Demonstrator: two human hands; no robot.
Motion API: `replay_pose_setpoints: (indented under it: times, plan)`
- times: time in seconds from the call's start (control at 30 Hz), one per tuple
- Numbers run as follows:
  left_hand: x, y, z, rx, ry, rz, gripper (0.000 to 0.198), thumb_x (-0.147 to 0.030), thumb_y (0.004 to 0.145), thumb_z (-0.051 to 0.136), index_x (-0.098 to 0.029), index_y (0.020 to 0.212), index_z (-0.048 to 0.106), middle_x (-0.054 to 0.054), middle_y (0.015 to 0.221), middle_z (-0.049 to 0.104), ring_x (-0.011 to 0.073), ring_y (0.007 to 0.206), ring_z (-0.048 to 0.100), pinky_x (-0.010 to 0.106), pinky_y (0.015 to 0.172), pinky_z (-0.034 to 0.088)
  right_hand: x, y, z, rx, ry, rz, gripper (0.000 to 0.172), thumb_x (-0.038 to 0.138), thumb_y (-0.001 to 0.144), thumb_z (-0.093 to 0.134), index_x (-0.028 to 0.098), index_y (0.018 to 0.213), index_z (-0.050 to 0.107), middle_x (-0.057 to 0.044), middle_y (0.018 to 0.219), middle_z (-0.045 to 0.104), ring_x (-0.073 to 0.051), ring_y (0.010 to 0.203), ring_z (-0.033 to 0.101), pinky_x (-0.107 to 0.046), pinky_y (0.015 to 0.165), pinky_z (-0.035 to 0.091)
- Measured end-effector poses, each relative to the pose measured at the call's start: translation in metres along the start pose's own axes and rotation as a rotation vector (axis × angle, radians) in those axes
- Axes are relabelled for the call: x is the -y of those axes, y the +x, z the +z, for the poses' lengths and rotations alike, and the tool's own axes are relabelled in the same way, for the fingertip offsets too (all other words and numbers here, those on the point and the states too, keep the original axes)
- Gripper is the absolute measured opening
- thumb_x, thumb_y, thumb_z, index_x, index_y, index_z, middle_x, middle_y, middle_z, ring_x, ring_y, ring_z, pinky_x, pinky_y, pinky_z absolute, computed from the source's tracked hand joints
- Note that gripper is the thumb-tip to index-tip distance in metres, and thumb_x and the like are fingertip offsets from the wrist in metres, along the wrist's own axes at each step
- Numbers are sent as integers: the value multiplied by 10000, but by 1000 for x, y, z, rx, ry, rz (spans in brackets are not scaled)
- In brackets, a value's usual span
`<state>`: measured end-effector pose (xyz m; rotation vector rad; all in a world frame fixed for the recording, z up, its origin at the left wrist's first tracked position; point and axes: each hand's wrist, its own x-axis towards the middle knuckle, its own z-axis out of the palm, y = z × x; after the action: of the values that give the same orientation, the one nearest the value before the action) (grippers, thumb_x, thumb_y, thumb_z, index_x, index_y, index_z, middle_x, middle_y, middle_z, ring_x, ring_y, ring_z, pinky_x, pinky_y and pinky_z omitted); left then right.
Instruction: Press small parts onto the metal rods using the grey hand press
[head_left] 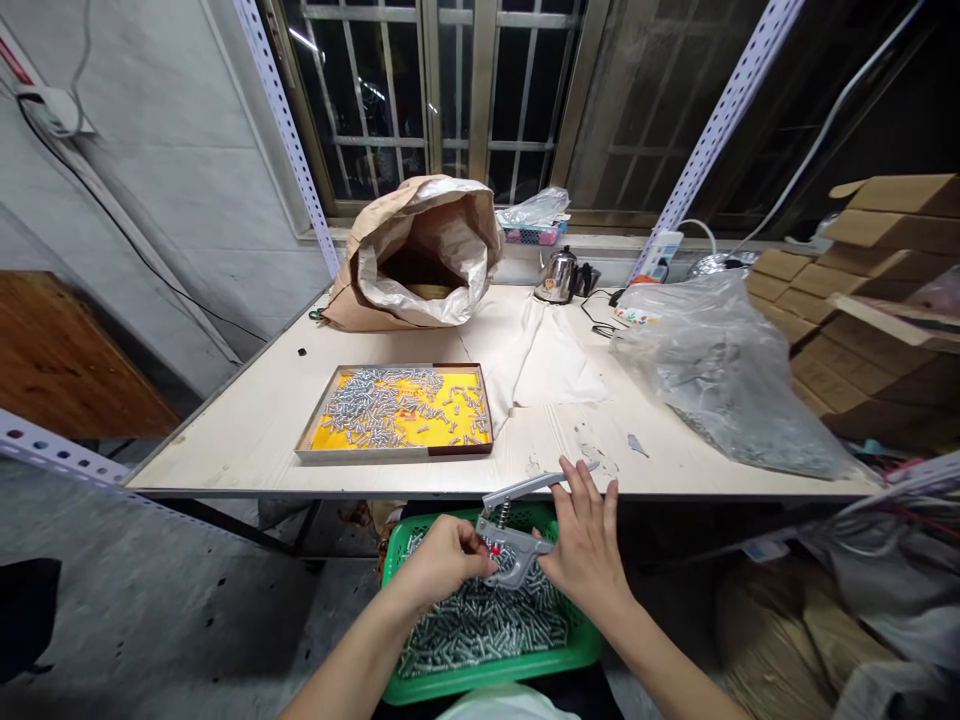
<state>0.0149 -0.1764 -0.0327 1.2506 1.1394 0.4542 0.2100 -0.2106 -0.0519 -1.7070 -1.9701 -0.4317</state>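
A grey metal hand press tool (517, 545) with a spring and a long lever is held above a green basket (577, 655) full of small silvery metal parts. My right hand (585, 545) grips the tool's body, with fingers raised along the lever. My left hand (444, 562) is pinched at the tool's jaw by a red spot, on something too small to make out. Both hands hover just in front of the table's near edge.
On the pale wooden table (247, 425) lies a tray (397, 412) with a yellow base and several silvery parts. Behind it stand an open brown paper sack (420, 250), a white cloth (544, 365), a kettle (556, 277), and a clear plastic bag (724, 375). Cardboard boxes (870, 290) stack right.
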Motion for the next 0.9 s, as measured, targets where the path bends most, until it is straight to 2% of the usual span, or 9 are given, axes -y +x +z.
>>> replay_pose_setpoints:
  times: [0.13,0.37,0.5,0.53,0.6,0.67,0.77,0.83,0.9]
  plan:
    - [0,1,-3,102,38,-15,130,-213,525,667,-151,518,553,-51,515,505,105,543,391,250,582,294,4,-2,0,25,11,-7,395,252,771,476,110,1139,460,-193,1448,326,-316,1389,192,-616,1109,75]
    - [-3,-7,-3,69,-23,-12,138,-211,516,685,-145,536,565,-39,556,543,113,578,423,250,607,318,5,-3,-2,39,31,6,397,241,775,474,110,1149,448,-199,1434,340,-319,1384,206,-626,1103,73]
    - [-5,-11,-4,62,-28,-23,142,-208,511,706,-140,542,585,-44,548,539,110,570,424,251,612,316,5,0,-4,30,26,-14,398,228,755,496,113,1134,458,-194,1375,406,-331,1346,272,-627,1097,81]
    - [-6,-12,-5,63,-38,-24,155,-218,509,722,-136,552,598,-40,556,549,113,574,433,252,618,321,5,1,-5,25,33,-19,366,222,749,503,123,1101,475,-186,1329,449,-330,1312,324,-620,1094,107]
    - [-7,-16,-6,99,-76,7,201,-255,513,760,-127,613,642,-18,610,600,129,613,474,255,645,344,4,1,-6,19,74,-25,248,204,740,506,149,982,506,-150,1139,560,-293,1153,475,-548,1060,252]
    - [-6,-19,-8,126,-124,75,282,-338,564,770,-124,728,685,17,716,661,154,689,525,260,689,369,1,2,-5,28,126,-25,188,200,739,502,159,923,508,-100,937,595,-227,937,553,-401,919,412]
    - [0,-20,-9,-18,-173,117,429,-525,697,657,-125,847,688,51,794,684,156,708,539,248,652,367,-5,3,-1,124,93,-69,238,196,715,500,145,946,523,-67,825,600,-189,793,554,-282,709,427]
    - [4,-21,-7,-149,-230,76,517,-618,730,568,-122,831,673,56,757,674,143,649,520,237,589,338,-8,4,5,207,38,-115,173,164,661,502,172,830,539,-41,733,597,-176,715,549,-264,623,379]
    - [7,-22,-3,-191,-306,36,544,-652,728,540,-125,782,663,54,713,664,140,621,514,236,574,325,-10,6,10,262,9,-147,100,137,611,505,203,686,505,-11,615,560,-157,607,512,-264,543,307]
